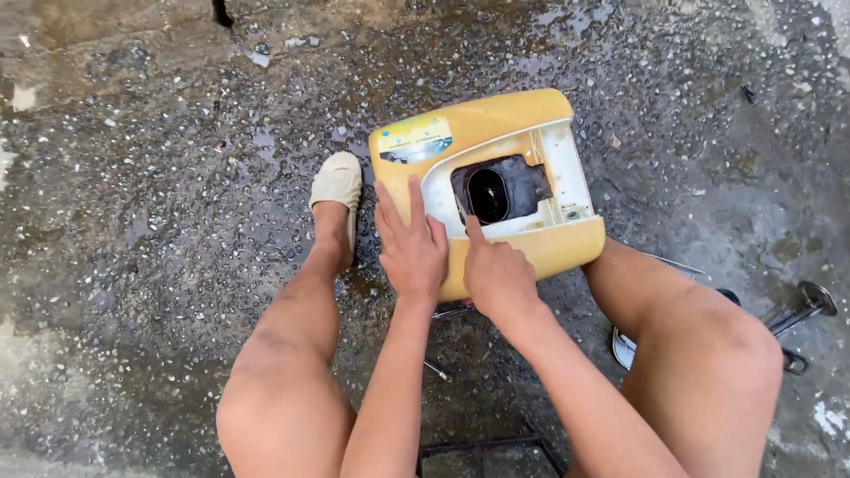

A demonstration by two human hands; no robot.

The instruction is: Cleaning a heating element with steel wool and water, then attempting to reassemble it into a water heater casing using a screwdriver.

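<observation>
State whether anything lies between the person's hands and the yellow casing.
Nothing visible does. The left hand lies flat on the yellow casing, and the right hand touches it, index finger pointing at the dark oval opening.

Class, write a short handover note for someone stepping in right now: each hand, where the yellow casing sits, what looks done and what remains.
Left hand: flat on the yellow plastic casing, steadying it, no grip.
Right hand: forefinger at the edge of the dark opening in the white inner panel.
Casing: lying on wet concrete ground between the knees.
Done: cannot tell.
Left: dark part sits in the opening.
</observation>
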